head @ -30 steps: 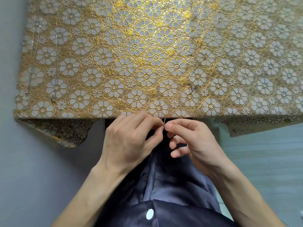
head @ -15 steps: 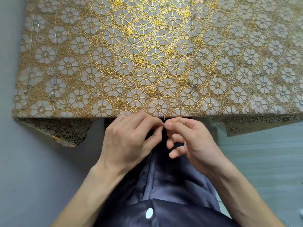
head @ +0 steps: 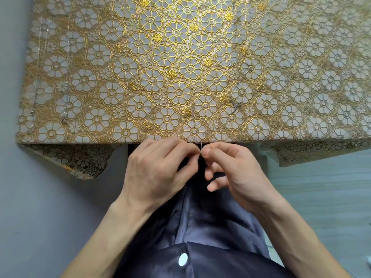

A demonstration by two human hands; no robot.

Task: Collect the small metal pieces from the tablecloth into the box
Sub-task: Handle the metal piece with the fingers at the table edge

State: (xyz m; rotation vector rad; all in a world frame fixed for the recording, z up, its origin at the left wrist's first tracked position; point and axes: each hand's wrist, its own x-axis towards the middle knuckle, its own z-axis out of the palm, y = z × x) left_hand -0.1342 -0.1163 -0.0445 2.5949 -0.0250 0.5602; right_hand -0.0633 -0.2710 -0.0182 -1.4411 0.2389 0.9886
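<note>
Head view: your left hand (head: 158, 173) and right hand (head: 234, 171) are still pinching one thin chain (head: 198, 142) at the tablecloth's (head: 120, 77) near edge, barely shifting. Collection seems to be stalling; other pieces (head: 235, 105) are lying farther out, no box showing.

The fine metal strand (head: 200, 144) hanging over the near edge of the tablecloth (head: 120, 77) is too thin to tell chain from wire; its lower end is hidden between the pinching fingertips of the left hand (head: 156, 171) and the right hand (head: 234, 169); the small metal pieces (head: 235, 106) on it are too small to show their shape; the tablecloth runs off the top and right edges.
</note>
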